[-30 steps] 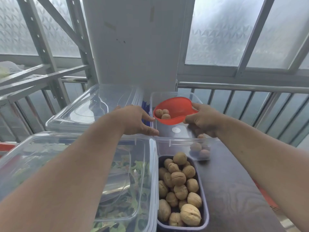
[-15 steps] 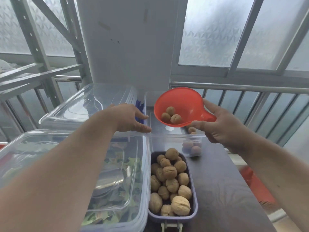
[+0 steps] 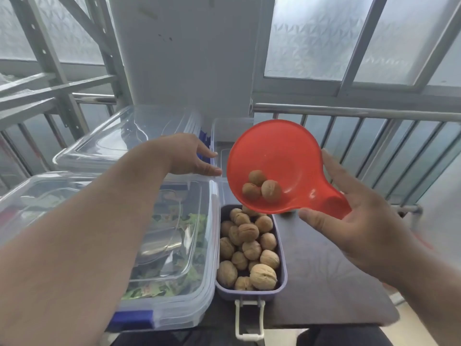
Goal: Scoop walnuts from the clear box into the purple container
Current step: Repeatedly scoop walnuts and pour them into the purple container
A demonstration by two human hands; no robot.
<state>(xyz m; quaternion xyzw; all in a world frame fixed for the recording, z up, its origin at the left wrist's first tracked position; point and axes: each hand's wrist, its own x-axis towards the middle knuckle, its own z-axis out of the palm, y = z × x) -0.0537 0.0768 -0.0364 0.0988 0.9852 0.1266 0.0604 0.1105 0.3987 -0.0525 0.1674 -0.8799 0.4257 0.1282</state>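
My right hand [image 3: 359,221] grips the handle of a red scoop [image 3: 279,158], which hangs tilted above the far end of the purple container [image 3: 281,290]. Three walnuts [image 3: 262,187] lie in the scoop's bowl. The purple container is heaped with several walnuts [image 3: 247,248]. Behind it stands the clear box [image 3: 224,126], mostly hidden by the scoop. My left hand [image 3: 189,156] rests flat on the clear box's left rim, fingers spread, holding nothing.
A large lidded clear tub [image 3: 204,245] with green leaves inside sits left of the purple container. Another clear lidded tub [image 3: 112,138] stands behind it. The dark tabletop [image 3: 324,283] lies bare on the right. A metal railing [image 3: 374,113] and windows run behind.
My right hand lifted the scoop with its walnuts out of the clear box and carried it nearer, over the purple container. My left hand stayed on the box's rim.
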